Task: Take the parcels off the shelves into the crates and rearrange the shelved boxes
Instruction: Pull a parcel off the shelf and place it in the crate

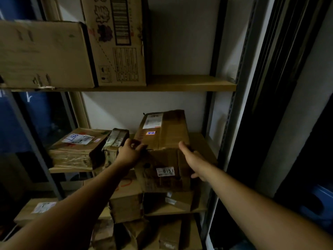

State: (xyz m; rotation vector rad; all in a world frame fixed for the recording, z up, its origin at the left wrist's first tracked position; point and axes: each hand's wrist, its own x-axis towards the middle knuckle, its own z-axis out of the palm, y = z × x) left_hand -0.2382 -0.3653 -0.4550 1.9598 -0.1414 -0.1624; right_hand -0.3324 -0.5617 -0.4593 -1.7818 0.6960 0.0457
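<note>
Below both hands, crumpled parcels (126,202) crowd the lower shelf. The left hand (128,152) curls its fingers over the long box (162,160) at its top left edge. The right hand (193,159) clasps the box's right side, thumb on top. Just left of the left hand stands a narrow parcel (117,138).

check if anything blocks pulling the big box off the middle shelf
Nothing visible does. The left hand and right hand hold the big box by its sides; the slim parcel sits beside it, not in front.
</note>
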